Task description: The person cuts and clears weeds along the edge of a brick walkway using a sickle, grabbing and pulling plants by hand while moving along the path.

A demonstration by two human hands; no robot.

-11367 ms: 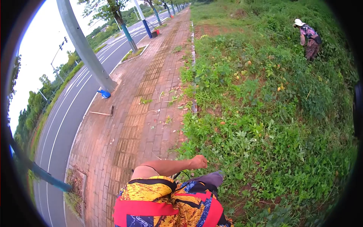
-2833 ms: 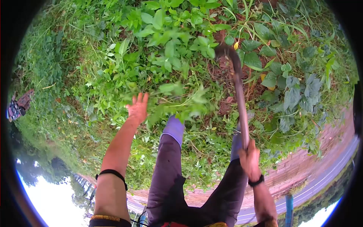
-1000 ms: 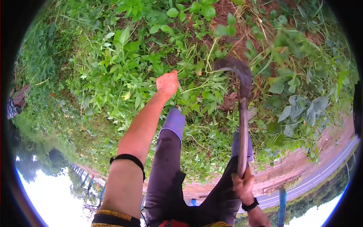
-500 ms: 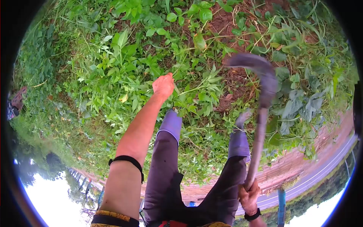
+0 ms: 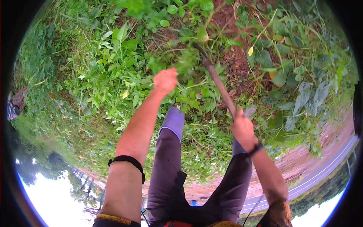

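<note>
My left hand (image 5: pixel 165 80) is closed at the edge of leafy green weeds (image 5: pixel 187 62), which are blurred beside its fingers; stems seem to be in its grip. My right hand (image 5: pixel 243 128) wraps round the wooden handle of a sickle (image 5: pixel 219 84). The tool slants up and left from that hand, and its dark head lies among the plants, where the blade is mostly hidden. Bare reddish soil (image 5: pixel 240 56) shows right of the sickle.
My legs in dark trousers (image 5: pixel 163 166) and purple boots stand among low weeds. Another person (image 5: pixel 16 104) is at the far left edge. A brick pavement (image 5: pixel 302 160) and a road (image 5: pixel 325 172) curve along the lower right, with broad-leaved plants (image 5: pixel 300 100) above them.
My right hand has moved up and forward with the sickle, whose head has swung left into the weeds near my left hand. My left hand has barely moved.
</note>
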